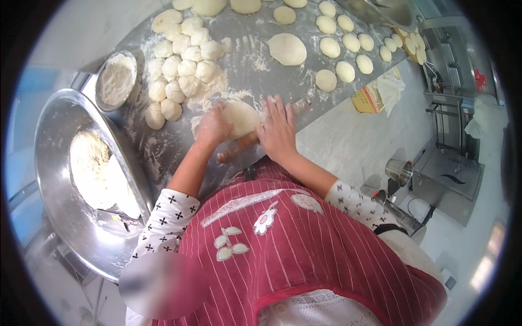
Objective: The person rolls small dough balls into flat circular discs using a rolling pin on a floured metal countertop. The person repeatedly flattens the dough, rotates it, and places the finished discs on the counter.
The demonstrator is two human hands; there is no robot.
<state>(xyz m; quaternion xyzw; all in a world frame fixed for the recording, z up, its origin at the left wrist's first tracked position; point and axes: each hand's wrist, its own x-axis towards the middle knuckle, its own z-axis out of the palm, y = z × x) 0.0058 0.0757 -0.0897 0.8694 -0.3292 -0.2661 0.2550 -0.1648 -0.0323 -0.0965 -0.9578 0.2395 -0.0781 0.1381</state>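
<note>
On the grey floured table lies a flat round of dough [242,118]. My left hand [213,127] is closed on its left edge, fingers curled and partly hidden. My right hand [277,129] lies flat with straight fingers over a wooden rolling pin [242,144], palm pressing on it. The pin slants along the near right side of the dough round, its near end toward my apron and its floury far end past my right fingers.
Several dough balls [182,62] crowd the left of the table beside a bowl of flour [117,81]. A large steel basin [54,179] with flour stands at the left. Flattened dough rounds [287,49] and smaller discs [345,71] spread beyond. A yellow bag [370,99] sits past the table's right edge.
</note>
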